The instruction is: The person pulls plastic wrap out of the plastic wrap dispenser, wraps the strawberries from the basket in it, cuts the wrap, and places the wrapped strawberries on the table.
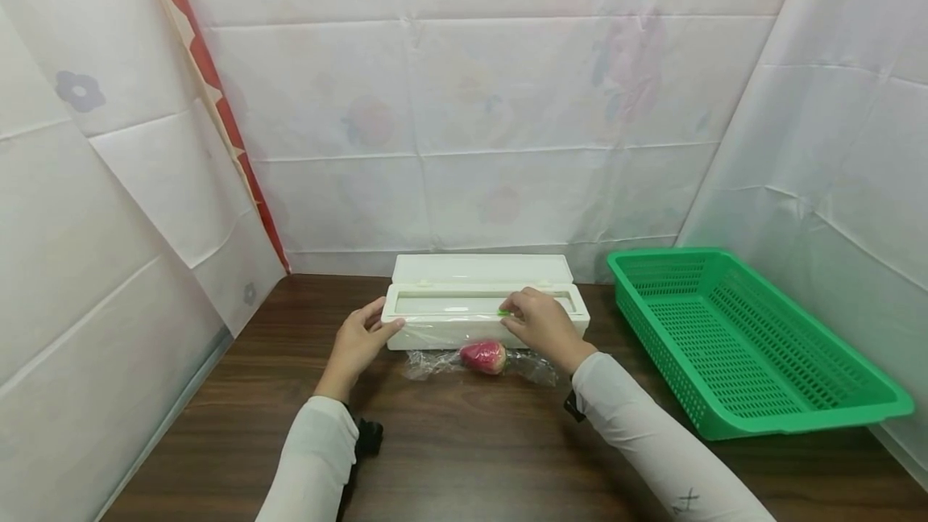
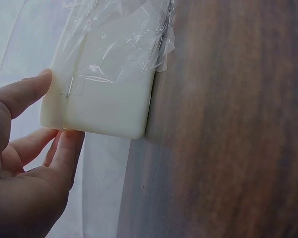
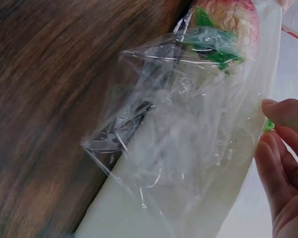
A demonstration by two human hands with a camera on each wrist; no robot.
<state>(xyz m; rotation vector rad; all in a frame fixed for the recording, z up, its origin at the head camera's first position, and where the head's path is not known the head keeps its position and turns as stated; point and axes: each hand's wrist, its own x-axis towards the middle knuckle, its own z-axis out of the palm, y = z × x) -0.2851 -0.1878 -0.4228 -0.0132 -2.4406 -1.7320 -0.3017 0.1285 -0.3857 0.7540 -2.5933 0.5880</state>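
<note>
A long white cling film dispenser (image 1: 435, 335) lies on the table with its lid (image 1: 482, 268) tipped back. My left hand (image 1: 358, 345) grips its left end; in the left wrist view the thumb (image 2: 32, 91) is at one edge and the fingers are at the end face. My right hand (image 1: 547, 325) pinches a small green slider (image 1: 503, 313) on the dispenser's front top edge, right of its middle. Clear cling film (image 1: 428, 362) hangs down the front onto the table. Against it sits a pink-red fruit (image 1: 483, 358), with green leaves (image 3: 221, 52) at its pale end.
To the right stands a green plastic basket (image 1: 725, 345) with slotted walls and nothing inside. The dark wood table (image 1: 464, 441) meets pale sheets (image 1: 493, 143) hung at the back and on both sides. A black strap (image 1: 370, 437) is at my left wrist.
</note>
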